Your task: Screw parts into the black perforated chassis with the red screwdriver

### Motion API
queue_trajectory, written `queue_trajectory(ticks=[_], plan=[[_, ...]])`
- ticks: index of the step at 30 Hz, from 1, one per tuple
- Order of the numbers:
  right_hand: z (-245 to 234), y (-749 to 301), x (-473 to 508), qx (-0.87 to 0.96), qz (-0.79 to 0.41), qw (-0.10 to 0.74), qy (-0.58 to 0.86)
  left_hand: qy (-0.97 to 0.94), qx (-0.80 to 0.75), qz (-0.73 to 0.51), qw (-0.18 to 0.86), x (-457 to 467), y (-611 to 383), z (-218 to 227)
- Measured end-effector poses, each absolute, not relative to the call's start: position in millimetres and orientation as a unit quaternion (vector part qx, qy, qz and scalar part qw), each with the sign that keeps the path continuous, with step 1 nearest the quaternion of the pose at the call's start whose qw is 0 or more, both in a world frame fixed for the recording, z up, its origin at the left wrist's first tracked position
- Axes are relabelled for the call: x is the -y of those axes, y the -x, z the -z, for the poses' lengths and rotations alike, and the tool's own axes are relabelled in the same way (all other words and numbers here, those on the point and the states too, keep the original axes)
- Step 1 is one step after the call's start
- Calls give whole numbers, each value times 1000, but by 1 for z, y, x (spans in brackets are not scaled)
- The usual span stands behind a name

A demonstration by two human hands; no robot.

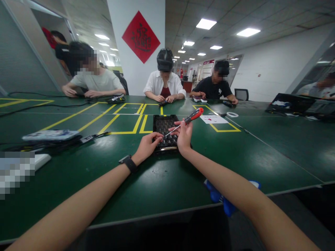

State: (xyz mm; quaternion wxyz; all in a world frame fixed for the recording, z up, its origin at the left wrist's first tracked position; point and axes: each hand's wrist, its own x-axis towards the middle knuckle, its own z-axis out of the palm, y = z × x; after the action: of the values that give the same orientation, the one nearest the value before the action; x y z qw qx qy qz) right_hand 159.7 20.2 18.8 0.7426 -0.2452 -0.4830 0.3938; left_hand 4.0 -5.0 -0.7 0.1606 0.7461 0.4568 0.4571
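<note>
A screwdriver (194, 115) with a red and dark grey handle rests slantwise in my right hand (184, 135), its handle pointing up and to the right. Its thin metal shaft runs down left to the fingertips of my left hand (151, 143). Those fingers are pinched together at the tip; whatever small thing they hold is too small to make out. Both hands are over a black open tray (165, 150), which has many small shiny pieces spread across its dark floor. My left wrist wears a dark watch (128, 163).
Yellow tape outlines mark the green table (261, 150). A printed sheet (214, 119) and white tape roll (232, 114) lie beyond on the right. At left are a flat light-coloured device (51, 135) and cables. A blue object (215, 191) sits under my right forearm. Several people sit opposite.
</note>
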Motion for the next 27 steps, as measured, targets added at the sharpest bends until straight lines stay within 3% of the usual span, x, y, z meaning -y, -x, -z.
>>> queue_trajectory(ticks=[11,27], plan=[[-20,-156,-13,524,-403,717,222,-752,-462,-446,150,3,-3,3],[-17,-155,-5,660,-310,668,148,-747,-471,-442,158,4,-3,0]])
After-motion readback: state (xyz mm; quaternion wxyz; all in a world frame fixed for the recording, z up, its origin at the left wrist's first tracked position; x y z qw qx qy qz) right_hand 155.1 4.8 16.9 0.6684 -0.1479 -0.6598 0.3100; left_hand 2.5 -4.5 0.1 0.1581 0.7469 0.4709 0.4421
